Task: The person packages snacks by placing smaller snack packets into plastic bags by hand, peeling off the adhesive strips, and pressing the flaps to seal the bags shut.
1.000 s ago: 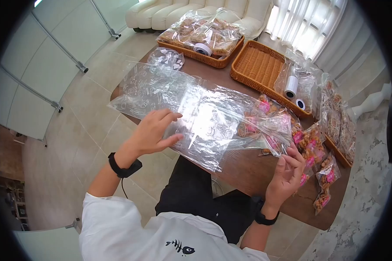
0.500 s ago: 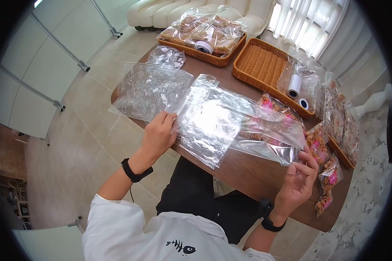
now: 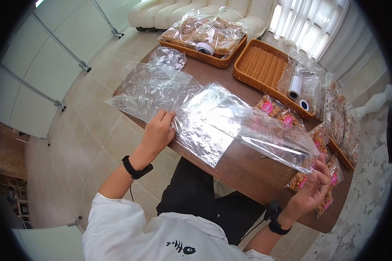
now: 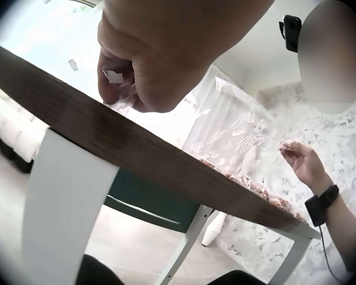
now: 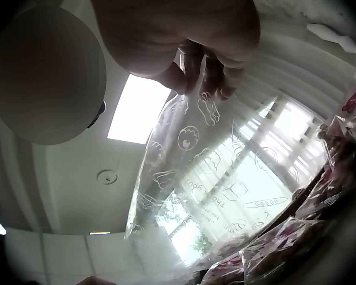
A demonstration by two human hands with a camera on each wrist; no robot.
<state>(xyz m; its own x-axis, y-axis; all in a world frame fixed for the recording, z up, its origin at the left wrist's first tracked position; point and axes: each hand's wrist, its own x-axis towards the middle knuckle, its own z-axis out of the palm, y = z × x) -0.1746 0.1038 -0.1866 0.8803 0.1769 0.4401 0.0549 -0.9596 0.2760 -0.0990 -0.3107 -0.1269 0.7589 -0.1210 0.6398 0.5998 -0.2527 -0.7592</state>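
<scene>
Between both hands a clear plastic bag [image 3: 278, 139] is stretched over the table. White line drawings are printed on it, plain in the right wrist view. My right hand [image 3: 313, 187] pinches its right corner between thumb and fingers. At the near table edge my left hand [image 3: 160, 132] has its fingers curled on the bag's left end, by a stack of shiny clear bags [image 3: 204, 143]. Another printed clear bag [image 3: 146, 89] lies to the left of that hand. Small packs of brown snacks with pink labels [image 3: 270, 107] lie behind and beneath the stretched bag.
At the back a wicker basket [image 3: 224, 61] holds bagged snacks and a tape roll [image 3: 204, 48]. Right of it stands a second wicker basket [image 3: 244, 78], with a white roll [image 3: 295, 85] at its right end. More packed snacks [image 3: 334, 108] line the right edge of the brown table [image 3: 248, 174].
My right hand has moved right and toward the front, drawing the clear bag out straighter. My left hand has gone from spread fingers to gripping the bag's left end.
</scene>
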